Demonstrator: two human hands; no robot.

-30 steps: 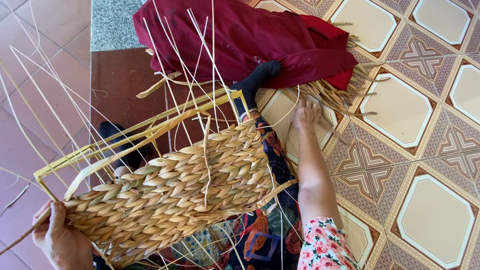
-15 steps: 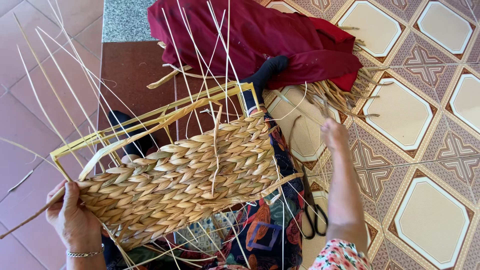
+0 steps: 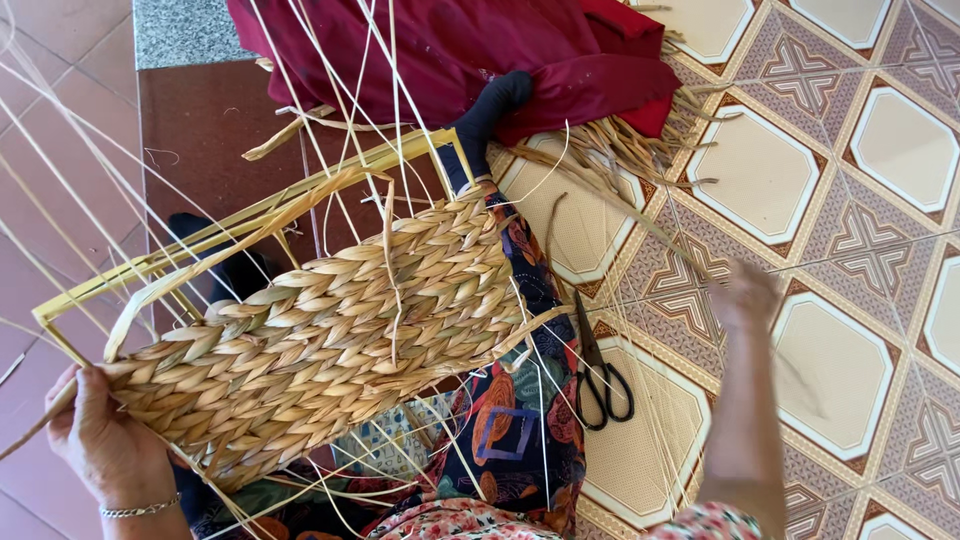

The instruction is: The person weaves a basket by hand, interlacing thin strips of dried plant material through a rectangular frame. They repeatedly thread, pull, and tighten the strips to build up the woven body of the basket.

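The half-woven basket [image 3: 330, 330] lies across the person's lap. The left hand [image 3: 105, 440] is clamped on the basket's lower left corner. The right hand [image 3: 745, 295], well to the right of the basket above the tiled floor [image 3: 880, 350], is blurred; it seems to pull a thin strand, but whether its fingers are closed cannot be told. Scissors [image 3: 600, 365] lie just right of the basket, and a red cloth [image 3: 450, 50] lies beyond it.

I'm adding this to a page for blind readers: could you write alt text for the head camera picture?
A person's left hand grips the end of a half-woven straw basket on a yellow frame resting across their lap, while the blurred right hand reaches out over the patterned tile floor. Black scissors lie on the tiles, and a dark red cloth covers loose straw beyond.
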